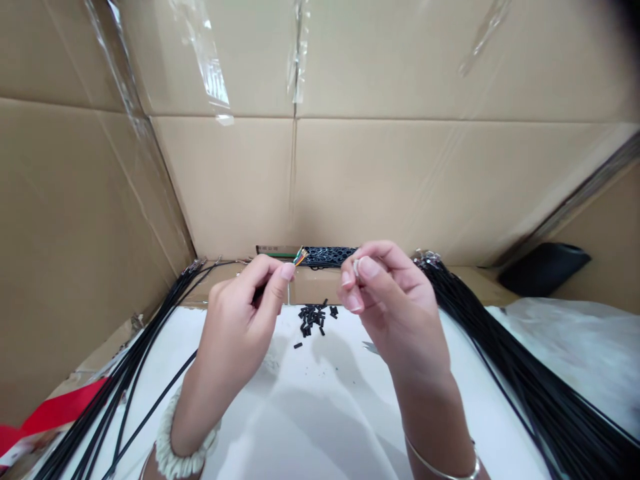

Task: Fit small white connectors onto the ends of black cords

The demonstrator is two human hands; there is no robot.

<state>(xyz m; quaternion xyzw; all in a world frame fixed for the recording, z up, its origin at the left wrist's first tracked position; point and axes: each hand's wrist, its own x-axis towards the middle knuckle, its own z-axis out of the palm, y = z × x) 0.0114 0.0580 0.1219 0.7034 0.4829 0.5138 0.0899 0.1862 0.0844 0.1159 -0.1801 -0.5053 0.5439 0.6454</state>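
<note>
Thin coloured wires fan out from between the thumb and forefinger of my left hand, which is pinched on a black cable. That cable runs from under my left wrist down to the lower left. To the right, my right hand is raised with thumb and forefinger pinched on a small whitish piece, mostly hidden by the fingertips. The two hands are apart. Short black tube pieces lie scattered on the white surface between and below them.
Bundles of black cables lie at the left and right. A box of black rings stands against the cardboard wall. At the right are a black tube-like object and clear plastic; a red strip is at lower left.
</note>
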